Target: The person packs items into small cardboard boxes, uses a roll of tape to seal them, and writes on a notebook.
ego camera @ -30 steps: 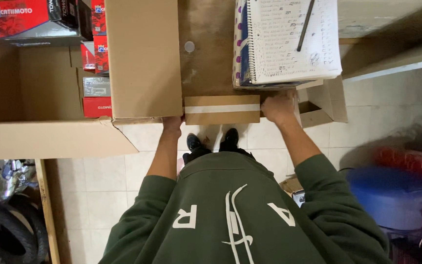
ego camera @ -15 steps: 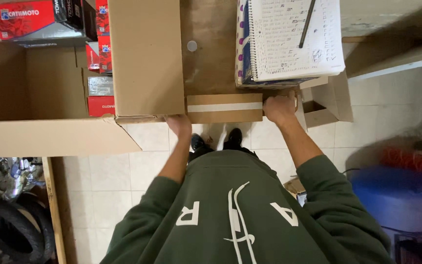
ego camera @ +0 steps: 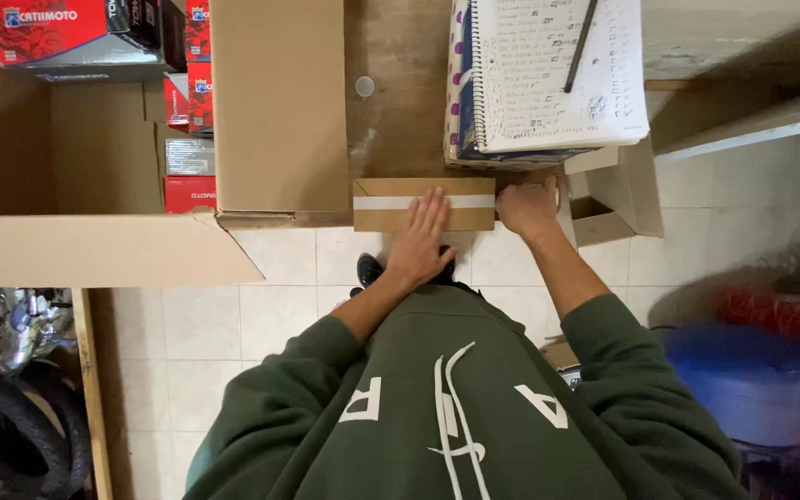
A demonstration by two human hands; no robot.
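Flat left grip (ego camera: 423, 236) presses taped box (ego camera: 391, 218) (right grip (ego camera: 528, 206) clasps its end).

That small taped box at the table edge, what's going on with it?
A person in a green sweatshirt is working on a small cardboard box sealed with a strip of pale tape, at the edge of a wooden table. The left hand lies flat on the box's top, fingers spread. The right hand is at its right end. A spiral notebook with a pen lies just beyond.
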